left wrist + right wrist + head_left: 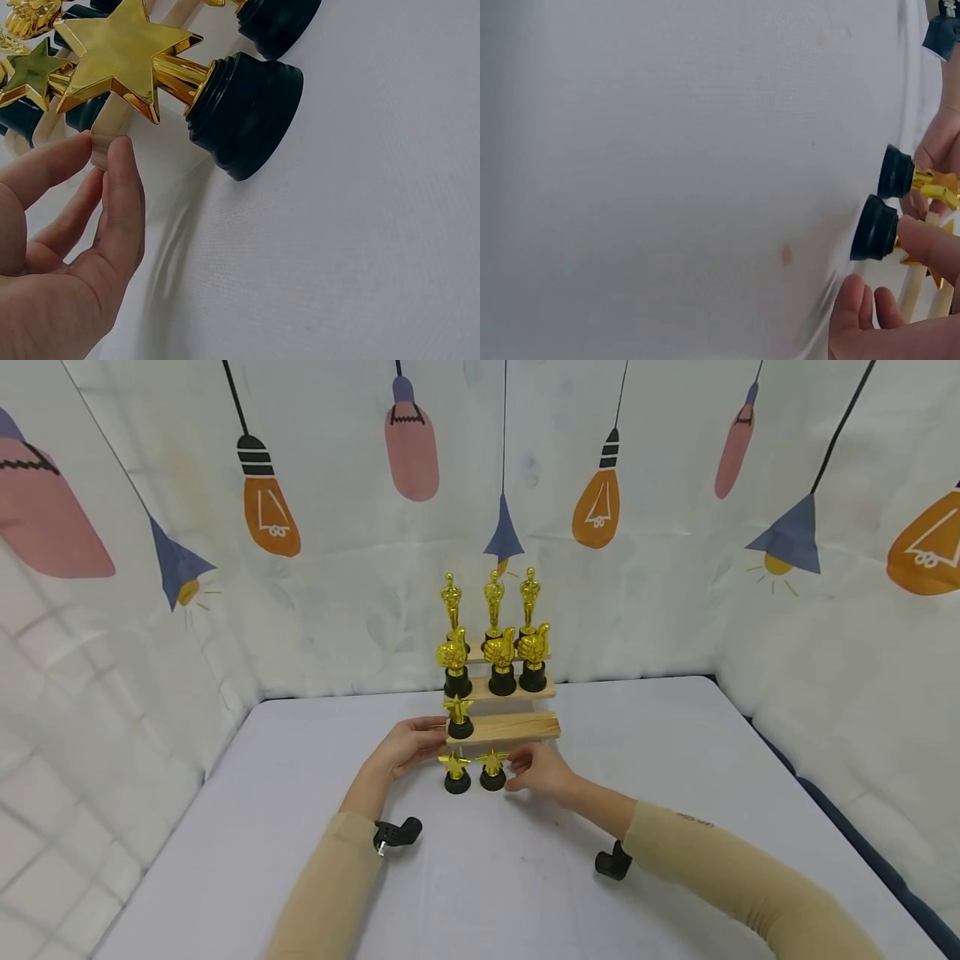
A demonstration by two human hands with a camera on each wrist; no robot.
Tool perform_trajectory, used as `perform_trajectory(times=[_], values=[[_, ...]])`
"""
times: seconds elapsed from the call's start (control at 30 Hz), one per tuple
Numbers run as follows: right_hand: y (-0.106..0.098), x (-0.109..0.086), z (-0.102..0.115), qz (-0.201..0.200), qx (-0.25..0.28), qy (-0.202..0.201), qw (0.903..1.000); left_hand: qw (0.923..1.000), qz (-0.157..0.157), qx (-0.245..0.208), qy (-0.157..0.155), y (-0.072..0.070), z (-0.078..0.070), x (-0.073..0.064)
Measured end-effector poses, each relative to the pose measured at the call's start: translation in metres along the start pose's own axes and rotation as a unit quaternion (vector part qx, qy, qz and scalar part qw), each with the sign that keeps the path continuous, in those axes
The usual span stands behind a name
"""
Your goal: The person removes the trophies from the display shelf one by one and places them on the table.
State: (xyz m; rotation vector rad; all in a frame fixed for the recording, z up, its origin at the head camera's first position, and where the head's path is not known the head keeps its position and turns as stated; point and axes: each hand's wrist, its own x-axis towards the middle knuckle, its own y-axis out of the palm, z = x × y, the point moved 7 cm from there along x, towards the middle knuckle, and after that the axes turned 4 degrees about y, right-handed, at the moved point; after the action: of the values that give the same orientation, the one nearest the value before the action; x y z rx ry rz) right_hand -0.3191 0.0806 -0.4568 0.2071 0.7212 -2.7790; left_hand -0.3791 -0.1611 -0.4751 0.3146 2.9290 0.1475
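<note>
A stepped stand with light wooden shelves (510,727) stands near the back of the table. My left hand (411,745) pinches the left end of its lowest shelf (112,124) between the fingertips. One star trophy (460,718), gold on a black base, stands at the left of that shelf. Two more stand on the table in front: a left star trophy (454,773) and a right star trophy (492,770). My right hand (542,771) is beside the right one, with the thumb (930,244) right at its base and the other fingertips (847,296) spread apart from it.
Three gold thumbs-up trophies (500,660) fill the middle shelf. Behind them, three gold figure trophies (493,602) stand on the top shelf. A white curtain (345,577) printed with lamps hangs close behind the stand. White cloth covers the table (480,877).
</note>
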Motion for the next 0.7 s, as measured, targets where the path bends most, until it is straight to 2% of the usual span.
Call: perform_trajectory(times=[0.2,0.5,0.7], values=[[-0.015,-0.010,0.011,-0.016,0.004,-0.026,0.9995,1.0000,-0.001,0.003,-0.001,0.000,-0.001,0.000],[-0.037,-0.015,0.030,-0.069,0.016,-0.091,0.9933,1.0000,0.000,-0.007,0.006,0.000,-0.001,0.000],[-0.044,-0.015,0.038,-0.078,0.033,-0.092,0.9922,0.9999,0.006,-0.010,0.006,0.000,0.001,0.002]])
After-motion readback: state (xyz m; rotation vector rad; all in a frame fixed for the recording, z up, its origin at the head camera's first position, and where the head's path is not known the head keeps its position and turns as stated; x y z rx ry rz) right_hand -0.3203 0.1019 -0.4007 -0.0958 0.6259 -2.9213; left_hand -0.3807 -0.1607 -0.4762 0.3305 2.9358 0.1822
